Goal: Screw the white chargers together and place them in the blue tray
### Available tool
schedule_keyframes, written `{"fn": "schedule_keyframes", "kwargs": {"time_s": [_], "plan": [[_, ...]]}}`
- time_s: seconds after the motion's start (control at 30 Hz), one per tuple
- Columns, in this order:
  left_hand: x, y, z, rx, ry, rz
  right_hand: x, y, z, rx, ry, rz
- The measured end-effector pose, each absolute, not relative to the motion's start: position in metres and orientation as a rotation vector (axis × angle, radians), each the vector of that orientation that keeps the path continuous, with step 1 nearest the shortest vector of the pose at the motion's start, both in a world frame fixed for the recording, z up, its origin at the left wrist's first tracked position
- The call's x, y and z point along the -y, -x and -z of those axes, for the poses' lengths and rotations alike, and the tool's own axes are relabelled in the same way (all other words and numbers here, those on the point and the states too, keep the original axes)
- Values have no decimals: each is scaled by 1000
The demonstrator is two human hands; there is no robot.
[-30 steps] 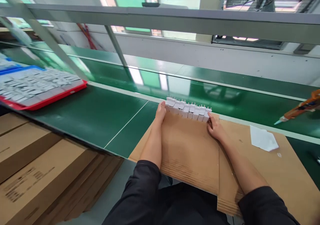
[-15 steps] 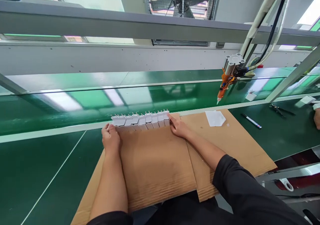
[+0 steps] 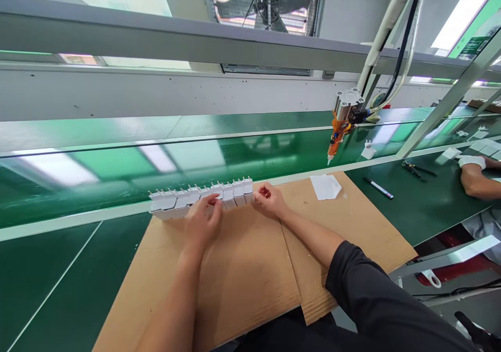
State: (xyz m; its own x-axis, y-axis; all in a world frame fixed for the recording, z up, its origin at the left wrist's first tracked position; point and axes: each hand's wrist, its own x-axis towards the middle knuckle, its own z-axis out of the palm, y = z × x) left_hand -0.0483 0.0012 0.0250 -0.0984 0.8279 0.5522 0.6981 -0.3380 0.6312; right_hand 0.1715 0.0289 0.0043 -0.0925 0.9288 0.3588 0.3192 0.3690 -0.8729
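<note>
Comparing with half a second ago, the left hand (image 3: 204, 217) has left the row's left end and now sits near the middle of the plugs (image 3: 201, 198), fingers loosely curled on them; so the work seems to move from squaring the row to picking at single pieces. The right hand (image 3: 269, 199) pinches at the right end. The plugs are white, prongs up, in one line along the far edge of the cardboard (image 3: 235, 268) on the desk (image 3: 58, 268).

green bench (image 3: 58, 289), cardboard sheets (image 3: 242, 279), pen (image 3: 378, 187)
</note>
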Motion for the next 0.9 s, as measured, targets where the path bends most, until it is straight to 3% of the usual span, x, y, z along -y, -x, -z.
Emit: {"fn": "schedule_keyframes", "kwargs": {"time_s": [0.27, 0.9], "plan": [[-3, 33, -10, -1361, -2395, -1125, -1, -148, -18, 1836, 788, -972], [-25, 36, -46, -1696, -2390, -1093, -16, -143, -41, 1813, 957, -1091]]}}
